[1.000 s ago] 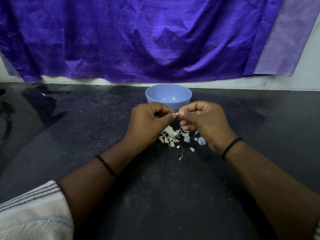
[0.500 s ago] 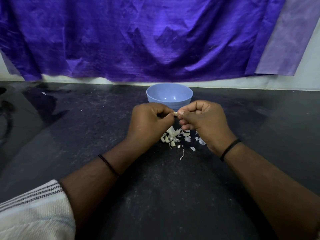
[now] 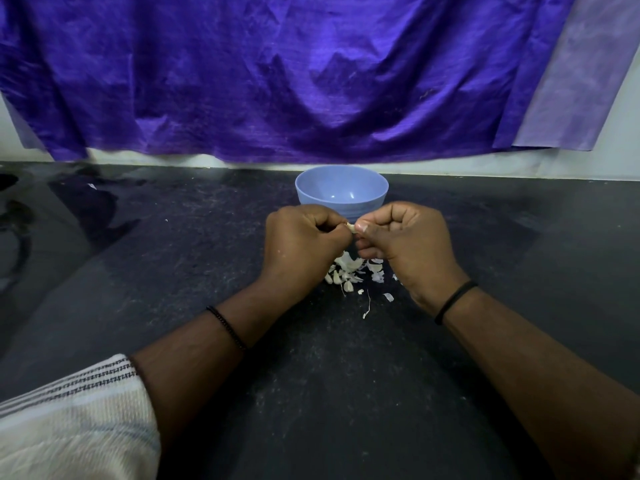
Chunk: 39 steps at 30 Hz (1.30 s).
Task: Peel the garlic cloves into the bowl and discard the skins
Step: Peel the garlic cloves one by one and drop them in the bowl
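A small pale garlic clove [image 3: 351, 227] is held between my two hands, just in front of the blue bowl [image 3: 341, 180]. My left hand [image 3: 301, 245] pinches it from the left with curled fingers. My right hand [image 3: 405, 242] pinches it from the right with thumb and forefinger. Most of the clove is hidden by my fingers. Below my hands, a heap of white cloves and skins [image 3: 346, 275] lies on the dark counter [image 3: 173, 271]. The bowl's visible inside shows nothing in it.
A purple cloth [image 3: 277, 74] hangs on the wall behind the counter. Loose skin scraps [image 3: 388, 296] lie scattered to the right of the heap. A striped cream sleeve [image 3: 69, 417] shows at the bottom left.
Both hands keep pinching the clove in nearly the same place; a bit more of the clove's tip shows between the fingertips now.
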Available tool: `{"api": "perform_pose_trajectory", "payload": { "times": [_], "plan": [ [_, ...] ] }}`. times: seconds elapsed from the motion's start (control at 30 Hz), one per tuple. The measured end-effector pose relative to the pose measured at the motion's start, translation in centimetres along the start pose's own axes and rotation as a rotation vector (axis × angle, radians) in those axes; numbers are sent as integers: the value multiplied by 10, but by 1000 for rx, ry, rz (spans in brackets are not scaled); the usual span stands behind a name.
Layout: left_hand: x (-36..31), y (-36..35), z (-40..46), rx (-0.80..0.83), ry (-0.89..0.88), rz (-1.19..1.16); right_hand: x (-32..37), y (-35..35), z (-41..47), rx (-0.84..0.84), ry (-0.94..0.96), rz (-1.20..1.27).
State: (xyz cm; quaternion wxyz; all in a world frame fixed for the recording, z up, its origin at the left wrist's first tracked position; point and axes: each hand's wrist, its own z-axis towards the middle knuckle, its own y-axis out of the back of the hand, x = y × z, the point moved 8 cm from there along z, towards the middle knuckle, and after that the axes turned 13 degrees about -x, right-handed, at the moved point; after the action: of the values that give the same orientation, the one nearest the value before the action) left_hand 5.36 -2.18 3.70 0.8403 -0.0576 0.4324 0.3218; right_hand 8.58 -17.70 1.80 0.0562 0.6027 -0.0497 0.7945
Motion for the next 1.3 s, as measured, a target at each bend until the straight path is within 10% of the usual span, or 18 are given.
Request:
{"api": "perform_pose_trajectory", "payload": {
  "times": [0.77, 1.3],
  "plan": [
    [33, -12, -2, -15, 425, -312, 1, -8, -1, 37, -105, 295],
    [10, -16, -2, 108, 24, -214, -10, -14, 0, 112, -291, 373]
  ]
}}
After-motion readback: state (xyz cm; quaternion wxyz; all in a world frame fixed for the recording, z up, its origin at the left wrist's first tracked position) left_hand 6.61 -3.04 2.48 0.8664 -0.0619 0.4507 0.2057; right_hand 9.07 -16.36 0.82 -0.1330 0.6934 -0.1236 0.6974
